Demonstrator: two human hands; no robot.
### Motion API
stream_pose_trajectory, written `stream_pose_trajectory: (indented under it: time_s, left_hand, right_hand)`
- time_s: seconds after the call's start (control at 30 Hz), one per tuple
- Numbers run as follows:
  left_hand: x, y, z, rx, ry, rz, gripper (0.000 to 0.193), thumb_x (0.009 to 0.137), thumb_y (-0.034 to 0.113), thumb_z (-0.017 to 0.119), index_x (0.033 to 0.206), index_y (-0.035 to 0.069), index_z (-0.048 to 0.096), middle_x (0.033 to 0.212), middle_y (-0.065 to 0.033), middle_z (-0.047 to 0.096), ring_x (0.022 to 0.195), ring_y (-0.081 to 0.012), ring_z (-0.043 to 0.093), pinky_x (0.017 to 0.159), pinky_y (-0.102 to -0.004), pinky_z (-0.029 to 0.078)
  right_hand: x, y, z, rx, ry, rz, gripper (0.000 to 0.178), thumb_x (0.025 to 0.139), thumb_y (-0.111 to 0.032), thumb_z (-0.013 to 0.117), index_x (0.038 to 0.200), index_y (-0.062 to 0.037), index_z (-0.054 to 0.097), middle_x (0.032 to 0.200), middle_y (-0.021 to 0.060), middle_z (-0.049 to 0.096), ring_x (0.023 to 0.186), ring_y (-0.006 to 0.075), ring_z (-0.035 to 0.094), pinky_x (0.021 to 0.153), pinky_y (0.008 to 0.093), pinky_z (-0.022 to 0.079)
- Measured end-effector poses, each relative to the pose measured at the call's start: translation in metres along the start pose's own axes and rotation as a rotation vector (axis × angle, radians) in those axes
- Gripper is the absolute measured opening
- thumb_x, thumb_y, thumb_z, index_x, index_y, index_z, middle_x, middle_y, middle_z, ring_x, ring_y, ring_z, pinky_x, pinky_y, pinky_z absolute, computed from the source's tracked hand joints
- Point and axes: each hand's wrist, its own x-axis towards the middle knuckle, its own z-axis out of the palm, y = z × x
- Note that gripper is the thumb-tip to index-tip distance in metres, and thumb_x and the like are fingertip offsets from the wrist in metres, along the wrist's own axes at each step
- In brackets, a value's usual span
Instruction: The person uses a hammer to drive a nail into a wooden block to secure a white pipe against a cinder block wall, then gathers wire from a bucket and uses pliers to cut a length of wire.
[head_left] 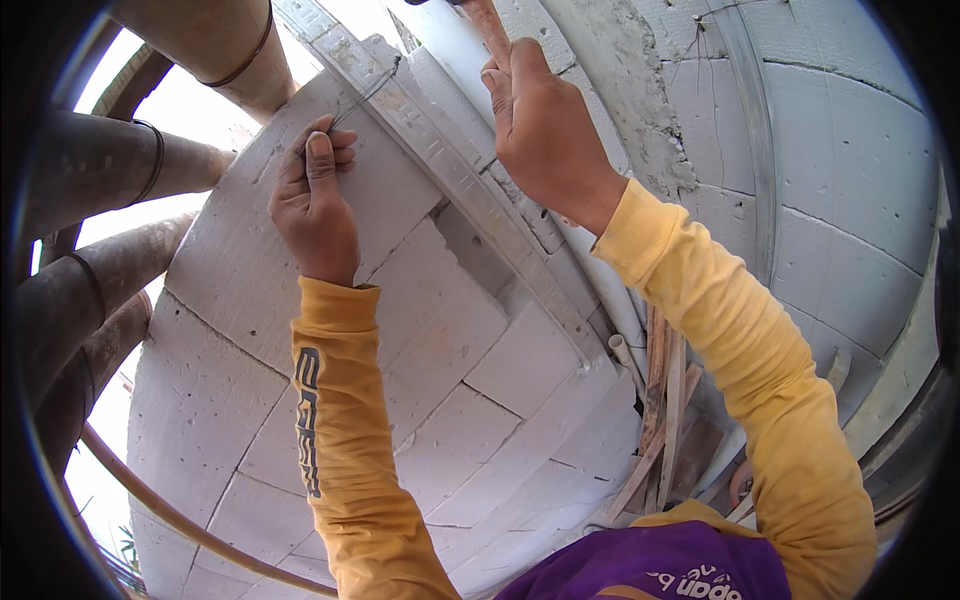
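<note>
Handle point(487, 28) in right hand point(548, 130)

The wall of pale blocks point(455, 340) had dark, narrow joints. A perforated metal strip point(500, 232) ran diagonally across its face, bordering an angular recess point(472, 250). Near the strip's lower end, several wooden slats point(673, 410) perhaps leaned against the blockwork, their contact being partly hidden.

From the person's head, a single wide fisheye view looks down along the yellow-sleeved forearms point(362, 450) and faces a pale block wall point(430, 325) close by, straight edges bending toward its dark rim.
</note>
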Motion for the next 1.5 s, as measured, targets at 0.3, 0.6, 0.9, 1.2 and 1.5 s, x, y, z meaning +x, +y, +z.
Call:
stream_pose_trajectory:
  time_s: [0.3, 0.6, 0.9, 1.2, 1.5]
  left_hand:
    - [-0.007, -0.005, 0.0, -0.058, -0.024, -0.026, 0.028, 0.101, 0.02, 0.055, 0.115, -0.002, 0.064, 0.099, -0.0095, 0.07, 0.089, -0.014, 0.063, 0.084, -0.0273, 0.051]
    - [-0.019, -0.007, 0.006, -0.147, -0.079, -0.083, 0.027, 0.099, 0.015, 0.057, 0.116, -0.006, 0.061, 0.1, -0.0127, 0.068, 0.091, -0.0176, 0.066, 0.086, -0.0288, 0.055]
    - [-0.028, -0.008, -0.003, 0.353, -0.07, 0.149, 0.024, 0.094, 0.018, 0.066, 0.114, 0.007, 0.072, 0.104, -0.0055, 0.066, 0.09, -0.0118, 0.061, 0.076, -0.0207, 0.051]
    - [-0.023, -0.01, 0.004, 0.041, -0.043, 0.161, 0.025, 0.095, 0.014, 0.062, 0.117, 0.004, 0.069, 0.097, -0.0065, 0.067, 0.082, -0.0118, 0.066, 0.072, -0.0238, 0.057]
    - [-0.025, -0.009, -0.003, 0.181, -0.117, 0.116, 0.023, 0.096, 0.013, 0.061, 0.111, -0.003, 0.068, 0.098, -0.0072, 0.067, 0.079, -0.0107, 0.064, 0.067, -0.0223, 0.056]
  right_hand:
    - [-0.005, 0.012, 0.013, 0.033, 0.027, 0.001, 0.019, 0.1, -0.018, 0.048, 0.096, 0.0004, 0.046, 0.068, 0.0239, 0.06, 0.062, 0.0399, 0.062, 0.052, 0.0434, 0.047]
    - [-0.016, 0.024, 0.012, -0.062, -0.232, 0.004, 0.018, 0.098, -0.016, 0.05, 0.094, 0.0009, 0.046, 0.069, 0.0237, 0.063, 0.062, 0.0403, 0.064, 0.055, 0.0455, 0.051]
    - [-0.057, -0.005, -0.001, 0.164, -0.011, -0.007, 0.02, 0.102, -0.02, 0.048, 0.094, -0.0017, 0.045, 0.065, 0.0188, 0.056, 0.053, 0.0309, 0.056, 0.05, 0.0373, 0.041]
    - [-0.065, -0.032, -0.012, 0.186, -0.097, -0.047, 0.015, 0.099, -0.014, 0.052, 0.096, -0.0014, 0.045, 0.063, 0.0188, 0.057, 0.053, 0.0329, 0.059, 0.048, 0.0381, 0.042]
    - [-0.066, -0.044, -0.02, 0.1, -0.219, -0.02, 0.016, 0.101, -0.017, 0.052, 0.104, -0.0012, 0.05, 0.072, 0.0133, 0.06, 0.053, 0.0215, 0.053, 0.052, 0.0299, 0.042]
